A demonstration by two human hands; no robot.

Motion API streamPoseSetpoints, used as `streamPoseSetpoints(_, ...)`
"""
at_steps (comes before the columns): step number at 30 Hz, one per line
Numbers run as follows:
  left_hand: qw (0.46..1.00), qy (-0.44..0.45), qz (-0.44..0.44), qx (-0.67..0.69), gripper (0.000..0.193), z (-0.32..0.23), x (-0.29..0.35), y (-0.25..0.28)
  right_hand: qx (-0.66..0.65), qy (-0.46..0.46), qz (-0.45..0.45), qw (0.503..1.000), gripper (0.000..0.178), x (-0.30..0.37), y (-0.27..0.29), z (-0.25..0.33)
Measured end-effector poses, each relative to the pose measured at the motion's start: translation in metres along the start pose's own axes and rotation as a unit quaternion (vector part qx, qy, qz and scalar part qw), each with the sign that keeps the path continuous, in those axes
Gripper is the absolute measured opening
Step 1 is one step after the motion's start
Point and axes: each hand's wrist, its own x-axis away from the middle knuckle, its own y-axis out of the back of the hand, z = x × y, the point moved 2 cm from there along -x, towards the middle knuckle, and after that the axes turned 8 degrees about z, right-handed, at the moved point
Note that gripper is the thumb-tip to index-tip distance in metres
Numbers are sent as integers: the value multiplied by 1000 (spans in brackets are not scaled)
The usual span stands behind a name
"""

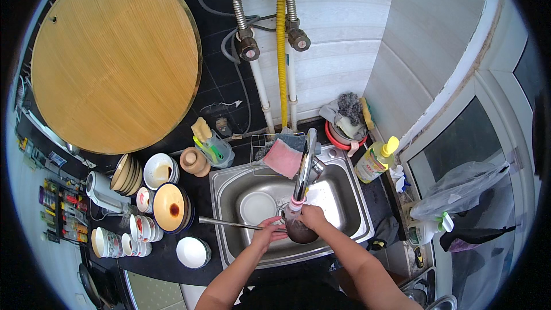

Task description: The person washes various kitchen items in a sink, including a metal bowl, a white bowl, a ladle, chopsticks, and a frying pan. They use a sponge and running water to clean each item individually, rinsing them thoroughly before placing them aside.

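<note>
In the steel sink [222,195] I hold a large ladle with a long metal handle and a dark, rounded bowl [302,233]. The bowl sits under the curved faucet [304,166]. My left hand [267,234] is closed round the handle close to the bowl, and the handle sticks out leftward over the sink's edge. At the bowl's upper rim is my right hand [313,217], its fingers bent inside or over the rim and partly hidden. Behind my left hand, a white plate or bowl [257,206] lies on the sink bottom.
Stacked bowls [170,206] crowd the counter left of the sink, with a white bowl [193,252] nearest me. A pink cloth [282,158] hangs on the rack behind. At right stands a yellow-capped detergent bottle [376,159]; a red basin [338,138] holds rags in the corner.
</note>
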Motion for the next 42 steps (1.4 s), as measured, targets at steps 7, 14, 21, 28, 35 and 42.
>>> streamPoseSetpoints(7,1000,9,11,-5,40,4,-2,12,-4,58,-56,997,31,20,18,30)
streamPoseSetpoints(14,1000,9,18,-2,40,1,2,5,19,39,-27,999,42,6,0,6)
streamPoseSetpoints(21,999,23,21,-23,37,-6,10,10,-20,10,14,1000,38,-1,-4,12)
streamPoseSetpoints(28,985,-119,-91,-82,32,-25,19,6,-379,-90,87,917,33,-29,-67,-58)
streamPoseSetpoints(35,961,-225,-121,-105,28,-30,22,0,-644,-72,79,758,19,-5,-90,-23)
streamPoseSetpoints(42,970,-173,-80,-150,29,-26,20,8,-395,-97,-104,908,19,-24,-87,-50)
